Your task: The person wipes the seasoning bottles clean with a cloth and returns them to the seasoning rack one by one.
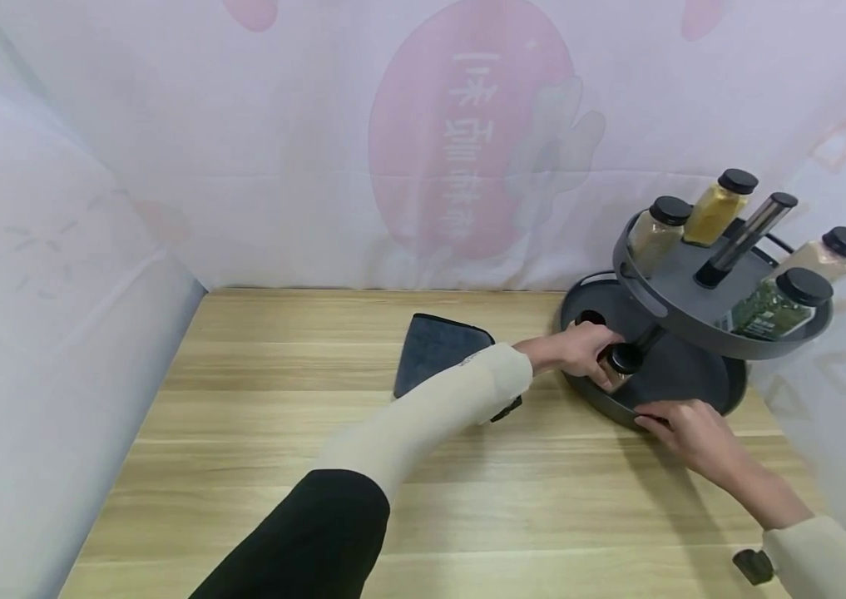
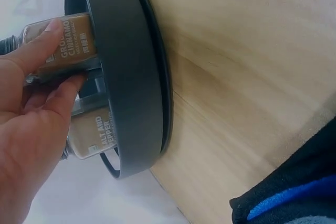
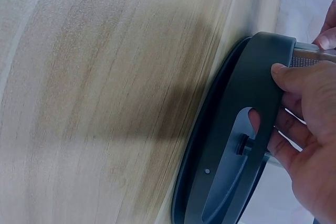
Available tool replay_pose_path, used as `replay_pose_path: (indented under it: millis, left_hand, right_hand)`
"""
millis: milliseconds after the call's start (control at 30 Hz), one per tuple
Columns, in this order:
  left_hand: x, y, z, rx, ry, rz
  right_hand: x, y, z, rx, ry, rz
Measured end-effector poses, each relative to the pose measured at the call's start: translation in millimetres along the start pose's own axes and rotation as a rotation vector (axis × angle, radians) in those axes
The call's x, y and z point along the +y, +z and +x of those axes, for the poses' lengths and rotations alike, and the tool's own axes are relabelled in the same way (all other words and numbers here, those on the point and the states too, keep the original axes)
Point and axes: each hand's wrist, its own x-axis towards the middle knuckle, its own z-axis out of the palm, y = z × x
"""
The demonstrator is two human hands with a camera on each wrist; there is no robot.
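A dark grey two-tier spice rack stands at the right. On its lower tray [image 1: 692,384], my left hand [image 1: 586,349] holds a black-capped jar labelled ground cinnamon [image 2: 79,45], thumb on one side and fingers on the other. The jar's base is behind the tray wall in the left wrist view. Beside it stands a salt and pepper jar [image 2: 95,132], mostly covered by the hand in the head view. My right hand [image 1: 695,433] pinches the front rim of the lower tray, its thumb [image 3: 283,74] outside the wall and fingers inside, close to a cut-out handle.
Several black-capped jars, among them a green herb jar [image 1: 774,306] and a yellow spice jar [image 1: 718,212], stand on the upper tray [image 1: 673,295] around its metal post [image 1: 748,237]. A dark folded cloth [image 1: 437,353] lies left of the rack, partly under the left forearm.
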Motion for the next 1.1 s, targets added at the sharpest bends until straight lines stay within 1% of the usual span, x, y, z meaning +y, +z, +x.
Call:
replay_pose_path:
  millis: [133, 233, 367, 533, 667, 833, 1100]
  left_hand:
    - [-1.8, 4.3, 1.8, -0.012, 0.018, -0.032]
    - [-2.1, 8.0, 2.2, -0.034, 0.046, -0.056]
    - [-1.4, 12.2, 3.5, -0.050, 0.061, -0.047]
    - [-2.3, 15.4, 5.2, -0.045, 0.045, -0.039]
    - [-3.2, 16.2, 5.6, -0.064, 0.018, -0.068]
    - [-2.0, 15.1, 4.9, -0.079, 0.008, -0.082]
    - [2.1, 16.3, 1.6, -0.042, -0.010, -0.087]
  right_hand:
    - [0, 1, -1.4, -0.005, 0.019, 0.005]
    - [0, 2, -2.8, -0.002, 0.023, 0.008]
    - [0, 3, -3.0, 0.004, 0.019, 0.010]
    - [1, 2, -2.1, 0.008, 0.016, 0.009]
    - [1, 2, -1.3, 0.006, 0.011, 0.012]
    - [1, 1, -0.2, 0.004, 0.012, 0.017]
    - [1, 2, -0.1, -0.019, 0.028, 0.016]
